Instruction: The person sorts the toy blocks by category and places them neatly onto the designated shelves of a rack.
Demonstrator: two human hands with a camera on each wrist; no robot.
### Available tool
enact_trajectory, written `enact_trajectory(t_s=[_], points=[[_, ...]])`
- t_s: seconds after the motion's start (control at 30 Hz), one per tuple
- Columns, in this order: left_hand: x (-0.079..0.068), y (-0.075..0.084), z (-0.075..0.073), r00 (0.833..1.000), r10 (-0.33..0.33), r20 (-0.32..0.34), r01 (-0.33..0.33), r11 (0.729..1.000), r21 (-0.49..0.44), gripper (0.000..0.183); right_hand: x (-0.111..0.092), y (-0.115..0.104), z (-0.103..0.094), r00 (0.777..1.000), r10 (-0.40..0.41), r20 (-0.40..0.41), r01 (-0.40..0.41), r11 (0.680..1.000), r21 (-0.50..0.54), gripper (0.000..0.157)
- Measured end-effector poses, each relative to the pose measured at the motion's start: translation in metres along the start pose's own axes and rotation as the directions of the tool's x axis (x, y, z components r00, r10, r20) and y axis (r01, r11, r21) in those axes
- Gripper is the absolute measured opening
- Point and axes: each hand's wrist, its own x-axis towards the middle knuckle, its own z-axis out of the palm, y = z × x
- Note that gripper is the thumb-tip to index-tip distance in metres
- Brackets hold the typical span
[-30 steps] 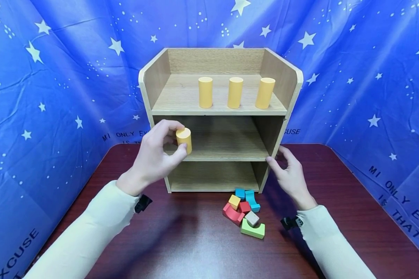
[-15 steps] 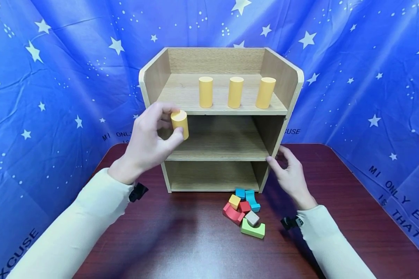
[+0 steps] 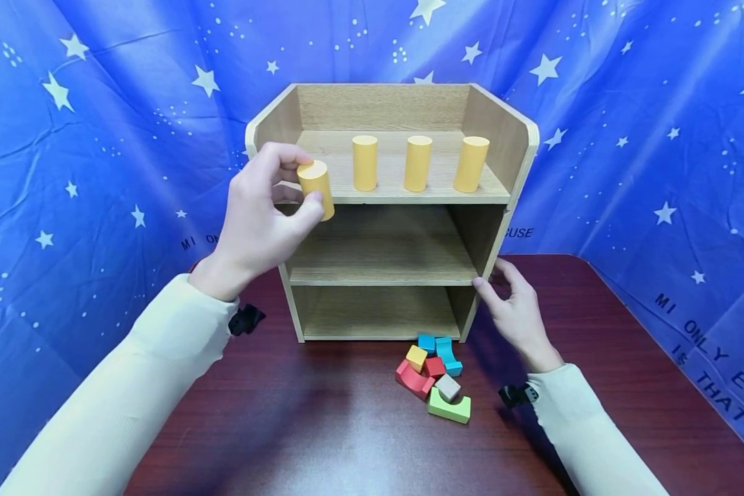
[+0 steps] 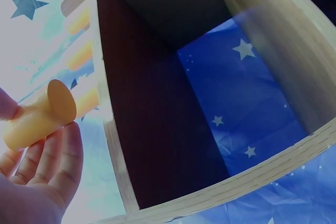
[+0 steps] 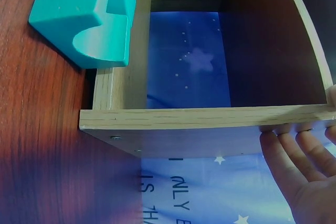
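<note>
My left hand (image 3: pixel 257 207) pinches a yellow cylinder block (image 3: pixel 317 191) between thumb and fingertips. It is held a little tilted, in front of the left part of the top board of a wooden shelf unit (image 3: pixel 384 200). In the left wrist view the cylinder (image 4: pixel 39 116) shows its round end, with the fingers along its lower side. Three more yellow cylinders stand upright on the top board: a left one (image 3: pixel 365 164), a middle one (image 3: pixel 418 164) and a right one (image 3: pixel 470 165). My right hand (image 3: pixel 517 310) holds the unit's right side panel (image 5: pixel 210 116), thumb at its front edge, fingers against the outer face.
On the dark red-brown table (image 3: pixel 322 427), before the unit's right front, lie several small blocks, among them a red arch block (image 3: pixel 414 381), a green one (image 3: pixel 449 408) and a blue one (image 3: pixel 448 358). A blue star-patterned curtain (image 3: pixel 130 138) surrounds the table.
My left hand has risen with the yellow cylinder, from the middle compartment's height to the top board's front edge, drifting slightly left. The right hand stays on the side panel.
</note>
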Motion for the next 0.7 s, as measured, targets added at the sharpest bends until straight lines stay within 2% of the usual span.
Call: enact_trajectory(t_s=[0.27,0.43,0.7], points=[[0.015,-0.005,0.002,0.999,-0.02,-0.03,0.022,0.998,0.053,0.03,0.0,0.001,0.001,1.0,-0.008,-0.005,0.008,1.0,-0.005,0.037],[0.019,-0.012,0.003,0.998,-0.042,-0.041,0.046,0.994,0.097,0.029,0.001,0.003,0.001,1.0,-0.009,-0.003,0.009,1.0,-0.009,0.037],[0.024,-0.026,0.006,0.999,-0.022,-0.032,0.027,0.99,0.139,0.029,0.001,0.003,0.001,1.0,-0.015,0.002,0.015,1.0,-0.001,0.038]])
